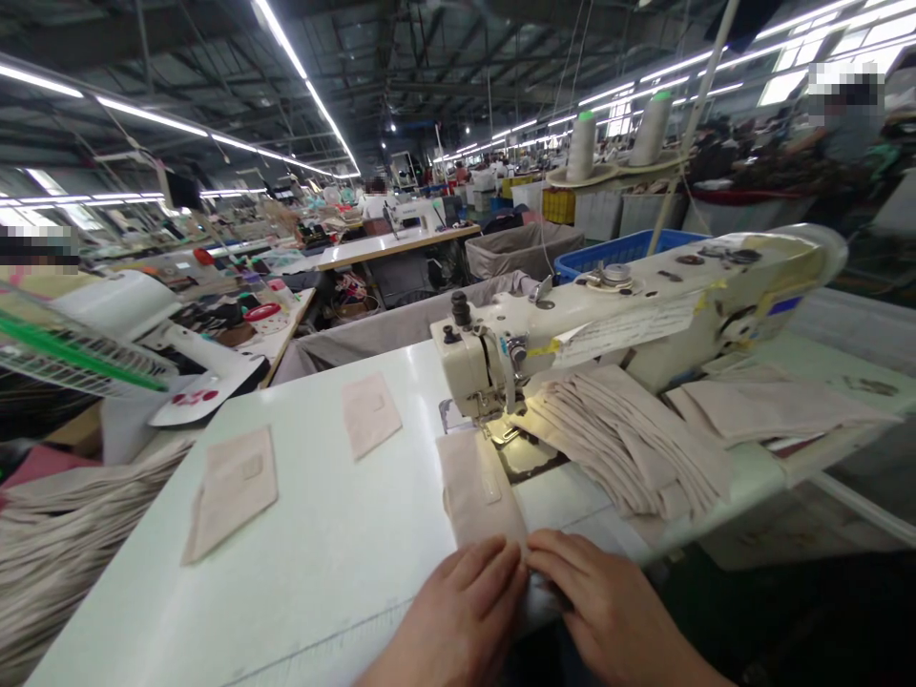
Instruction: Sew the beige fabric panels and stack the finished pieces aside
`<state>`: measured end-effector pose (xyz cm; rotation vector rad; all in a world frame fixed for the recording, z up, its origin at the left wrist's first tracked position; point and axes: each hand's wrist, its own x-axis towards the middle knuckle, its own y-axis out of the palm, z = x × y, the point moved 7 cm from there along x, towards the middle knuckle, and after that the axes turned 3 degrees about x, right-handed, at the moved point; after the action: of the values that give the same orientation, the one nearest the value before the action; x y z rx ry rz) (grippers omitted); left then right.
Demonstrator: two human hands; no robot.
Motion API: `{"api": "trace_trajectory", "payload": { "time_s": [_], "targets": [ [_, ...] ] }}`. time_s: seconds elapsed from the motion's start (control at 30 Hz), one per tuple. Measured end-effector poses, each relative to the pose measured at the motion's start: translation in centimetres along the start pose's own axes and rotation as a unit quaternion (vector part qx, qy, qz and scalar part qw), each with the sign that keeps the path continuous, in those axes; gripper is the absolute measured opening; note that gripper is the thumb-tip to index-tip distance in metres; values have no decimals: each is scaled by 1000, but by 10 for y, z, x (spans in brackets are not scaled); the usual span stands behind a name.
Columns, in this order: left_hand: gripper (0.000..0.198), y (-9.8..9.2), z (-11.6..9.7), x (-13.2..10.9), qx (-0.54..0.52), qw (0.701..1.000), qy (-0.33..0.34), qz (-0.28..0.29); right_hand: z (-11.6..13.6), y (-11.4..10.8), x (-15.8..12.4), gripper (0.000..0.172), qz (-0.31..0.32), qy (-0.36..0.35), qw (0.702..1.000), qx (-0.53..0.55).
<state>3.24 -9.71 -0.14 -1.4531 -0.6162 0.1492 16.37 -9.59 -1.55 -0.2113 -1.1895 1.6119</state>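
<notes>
A beige fabric piece (468, 482) with a small sewn-on tab lies in front of the sewing machine (493, 358), its far edge close to the presser foot. My left hand (465, 606) presses on the near end of this piece with its fingers bent together. At the near right corner, my right hand (597, 592) has thumb and fingers closed on the fabric edge. Its fingertips almost meet those of the left hand. What lies beneath my fingers is hidden.
On the white table, two similar beige pieces lie at left, one a pocket-shaped panel (239, 482). A fanned stack of beige pieces (630, 439) sits under the machine arm. A white fan (129, 334) and a heap of beige cloth (64, 563) stand left; a blue basket (572, 262) is behind.
</notes>
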Motion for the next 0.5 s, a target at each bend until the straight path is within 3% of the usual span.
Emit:
{"api": "trace_trajectory", "payload": {
  "time_s": [0.13, 0.2, 0.37, 0.5],
  "targets": [
    [39, -5, 6, 6, -19, 1000, -6, 19, -1, -6, 4, 61, -12, 8, 1000, 18],
    [37, -10, 6, 9, -23, 1000, 1, 11, -4, -20, 6, 57, -50, 16, 998, 25],
    [36, -17, 11, 16, -37, 999, -10, 25, -22, -82, 7, 31, -206, 41, 977, -32],
    [35, -14, 18, 17, -40, 998, -17, 41, -52, -135, 2, 17, -299, 121, 936, -137]
  ]
}}
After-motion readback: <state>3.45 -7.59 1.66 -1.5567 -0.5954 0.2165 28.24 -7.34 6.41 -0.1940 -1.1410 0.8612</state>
